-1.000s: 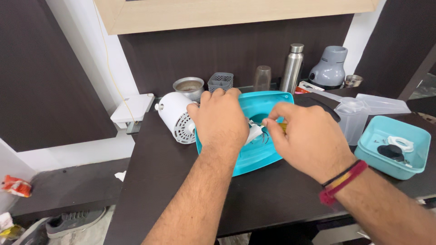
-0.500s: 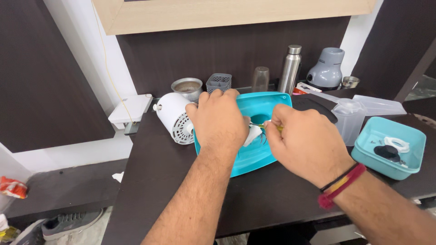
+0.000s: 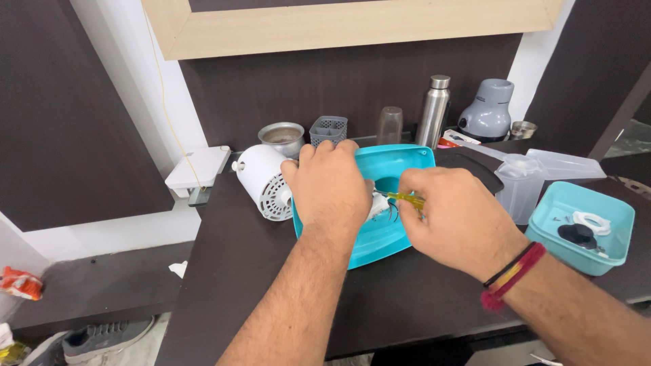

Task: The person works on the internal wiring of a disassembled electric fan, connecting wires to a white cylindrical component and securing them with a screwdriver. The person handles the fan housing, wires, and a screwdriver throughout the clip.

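Note:
A turquoise plastic housing lies on the dark table. My left hand rests over its left side, fingers curled around a small white part inside it. My right hand grips a screwdriver with a yellow-green handle, its tip pointing left towards the white part. Thin dark wires show between the two hands. A white round motor body with a vented end lies just left of the housing, close to my left hand.
A second turquoise tray with a black knob and small parts sits at the right. Clear plastic jars stand beside it. Along the back wall are a steel bowl, grey basket, tumbler, steel bottle and grey mixer base.
Both hands stay over the turquoise housing. My right hand has shifted slightly, and the screwdriver's handle now shows more clearly between the hands.

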